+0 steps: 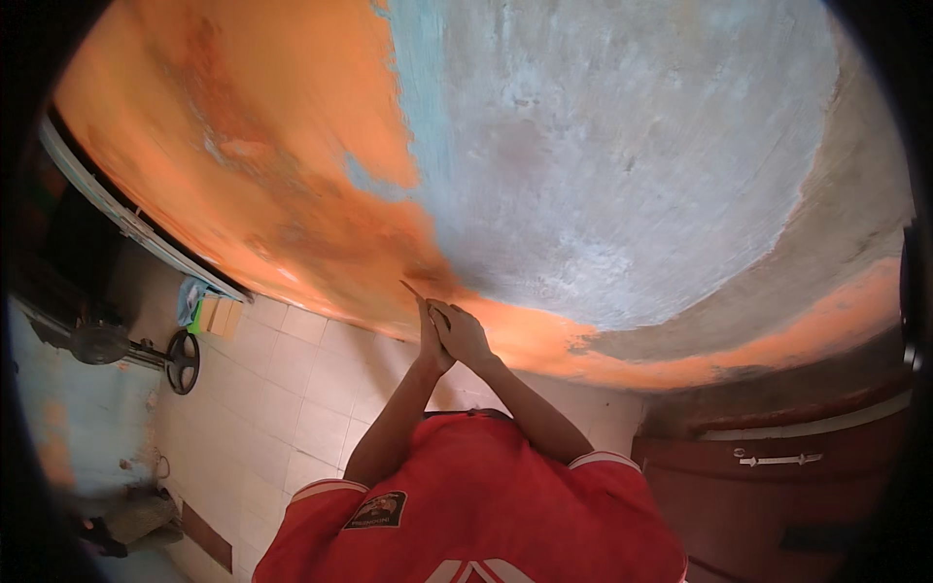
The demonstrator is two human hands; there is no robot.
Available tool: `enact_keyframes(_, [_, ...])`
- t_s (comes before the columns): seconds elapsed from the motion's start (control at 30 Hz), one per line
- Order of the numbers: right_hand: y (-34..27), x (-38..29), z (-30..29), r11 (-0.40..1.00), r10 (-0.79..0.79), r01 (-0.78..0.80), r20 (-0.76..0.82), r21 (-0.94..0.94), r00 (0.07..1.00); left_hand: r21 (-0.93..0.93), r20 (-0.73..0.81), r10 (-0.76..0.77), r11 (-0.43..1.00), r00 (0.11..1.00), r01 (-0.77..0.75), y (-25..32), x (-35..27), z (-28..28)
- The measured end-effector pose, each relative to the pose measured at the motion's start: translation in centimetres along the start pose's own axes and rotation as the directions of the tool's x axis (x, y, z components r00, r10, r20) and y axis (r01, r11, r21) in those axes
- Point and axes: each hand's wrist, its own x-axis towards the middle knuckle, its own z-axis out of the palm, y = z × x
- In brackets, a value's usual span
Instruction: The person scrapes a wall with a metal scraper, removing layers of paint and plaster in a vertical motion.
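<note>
My two hands meet in front of my chest, close to the lower part of a painted wall (525,218). A thin, flat scraper-like tool (411,288) sticks out past the fingertips, its tip towards the orange paint. Its dark handle part shows between the fingers of my right hand (464,334), which is closed around it. My left hand (431,341) lies against the right, fingers pointing up along the tool; whether they grip it is hidden. Orange paint (313,109) covers the wall's left side, and a bare grey-blue patch (619,182) spreads across the middle and right.
Pale floor tiles (273,386) lie below the wall. To the left stand a doorway frame (138,229), small boxes (219,315) and a black round-based stand (183,362). At right is a dark red door (736,503) with a metal handle (781,460).
</note>
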Motion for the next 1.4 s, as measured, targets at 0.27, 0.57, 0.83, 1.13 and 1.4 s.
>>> enact_keyframes(0.27, [3.7,-4.1,-3.5,0.925,0.227,-0.202,-0.042,0.322,0.973,0.306,-0.070,-0.408,0.860,0.910,0.409,-4.4,-1.0,-0.7])
enact_keyframes(0.57, [6.2,-9.3,-10.4,0.807,0.521,-0.460,-0.080,0.370,0.850,0.367,-0.038,-0.621,0.720,0.783,0.589,-12.2,0.0,1.6])
enact_keyframes(0.83, [9.3,-7.9,-9.1,0.947,0.243,-0.180,-0.228,0.265,0.943,0.537,0.027,-0.408,0.776,0.913,0.331,-12.4,0.4,1.2])
enact_keyframes(1.13, [6.3,-3.4,-4.4,0.978,0.194,-0.181,-0.136,0.104,0.971,0.052,-0.055,-0.371,0.926,0.927,0.373,-6.5,0.8,0.2])
enact_keyframes(1.4, [7.2,-7.6,-7.3,0.907,0.381,-0.320,-0.214,0.273,0.899,0.347,-0.152,-0.475,0.796,0.867,0.497,-10.9,0.3,0.9])
